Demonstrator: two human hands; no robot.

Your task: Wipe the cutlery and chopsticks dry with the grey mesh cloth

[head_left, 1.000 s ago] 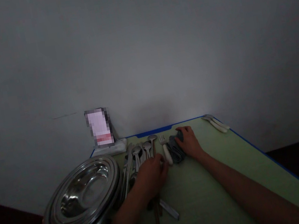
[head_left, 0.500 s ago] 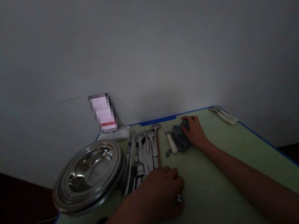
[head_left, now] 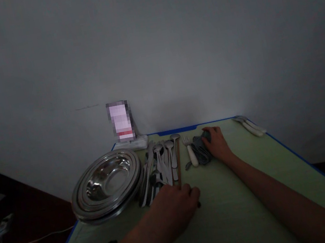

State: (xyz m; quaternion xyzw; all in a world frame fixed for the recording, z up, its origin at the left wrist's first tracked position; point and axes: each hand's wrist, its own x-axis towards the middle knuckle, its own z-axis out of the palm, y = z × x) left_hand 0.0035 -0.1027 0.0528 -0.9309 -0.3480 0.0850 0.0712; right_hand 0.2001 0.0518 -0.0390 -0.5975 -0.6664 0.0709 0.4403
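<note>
My right hand (head_left: 217, 144) is closed over the far end of a crumpled dark grey cloth (head_left: 201, 150), which rests on the table. Just left of the cloth lies a fork with a cream handle (head_left: 192, 156), its tines pointing away from me. Nearer to me, my left hand (head_left: 179, 206) hovers at or just over the tabletop with its fingers curled. A small dark tip shows by its fingers; what it belongs to is hidden. Beyond that hand, several metal spoons and knives (head_left: 161, 163) lie in a bunch, partly covered by it.
Stacked steel plates or shallow bowls (head_left: 107, 185) stand at the left. A lit phone (head_left: 121, 120) leans on a white stand (head_left: 131, 144) at the back. Two forks with cream handles (head_left: 253, 127) lie at the far right edge of the green table (head_left: 230, 218). A wall rises behind.
The view has shifted slightly, so everything sits further right. My left hand has turned, and the shiny bit seen by its fingers no longer shows. My right hand stays on the cloth.
</note>
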